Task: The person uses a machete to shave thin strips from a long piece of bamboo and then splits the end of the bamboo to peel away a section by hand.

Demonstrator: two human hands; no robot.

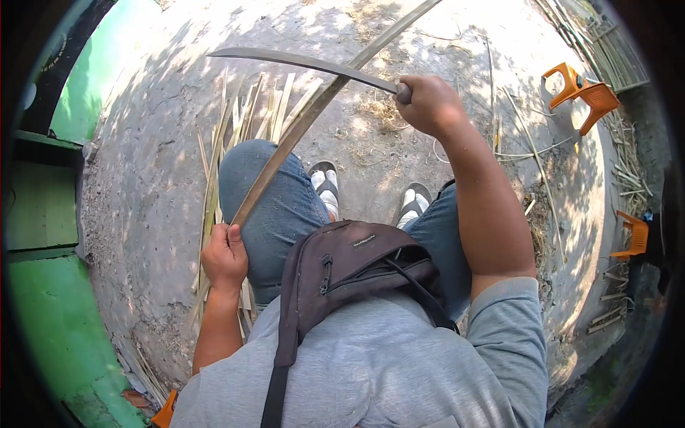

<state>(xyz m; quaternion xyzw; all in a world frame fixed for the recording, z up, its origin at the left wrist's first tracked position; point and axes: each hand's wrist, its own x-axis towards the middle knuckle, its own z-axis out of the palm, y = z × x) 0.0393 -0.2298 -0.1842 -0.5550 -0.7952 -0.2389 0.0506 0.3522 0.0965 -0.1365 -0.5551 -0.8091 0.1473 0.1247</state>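
A long wooden strip [289, 148] slants over the left knee [242, 167] toward far right, its near end gripped by the left hand's [224, 258] fingers, seemingly for steadiness. The right hand's [432, 107] fingers clench a knife [285, 58] by its handle, blade crossing the strip.

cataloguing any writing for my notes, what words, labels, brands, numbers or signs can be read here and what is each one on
Nothing can be read with certainty.
Small pale label on the dark bag: too small and blurred to read.
Pale marks like lettering on the dark panel at upper left: too blurred to read.
Knife: no writing visible.
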